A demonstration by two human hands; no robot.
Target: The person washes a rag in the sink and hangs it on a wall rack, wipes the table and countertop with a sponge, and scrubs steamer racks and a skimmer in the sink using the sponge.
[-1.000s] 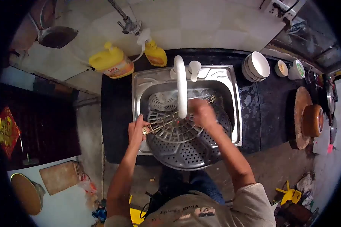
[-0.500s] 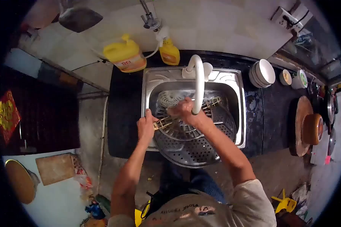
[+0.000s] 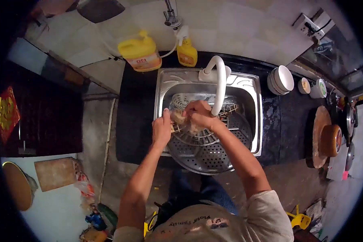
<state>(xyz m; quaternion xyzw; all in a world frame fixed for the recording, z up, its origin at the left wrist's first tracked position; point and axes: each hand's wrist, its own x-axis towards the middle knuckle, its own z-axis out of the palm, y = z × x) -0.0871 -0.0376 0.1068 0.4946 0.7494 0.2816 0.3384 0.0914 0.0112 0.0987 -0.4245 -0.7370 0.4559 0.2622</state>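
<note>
My left hand (image 3: 161, 131) is closed on the pale, wooden-looking end of a round slatted rack (image 3: 199, 139), with its thumb up along the near-left side. My right hand (image 3: 199, 114) lies over the rack's middle, its fingers curled on a blurred tan wad (image 3: 178, 117) that looks like a scrubber. The rack's other pale end (image 3: 231, 109) sticks out to the right. Under it, a round perforated steamer tray (image 3: 215, 157) tilts out over the front rim of the steel sink (image 3: 259, 121). A white spiral-patterned piece (image 3: 179, 101) sits behind my hands. The white faucet (image 3: 221, 86) arches close to my right wrist.
A yellow jug (image 3: 140, 52) and a yellow spray bottle (image 3: 187, 54) stand behind the sink. Stacked bowls (image 3: 284, 78) and two small containers line the right rear counter. A round board (image 3: 320, 137) stands at far right.
My right hand has shifted slightly left and nearer my left hand, and the tan wad now shows by the rack's left end. The whole view has shifted a little.
</note>
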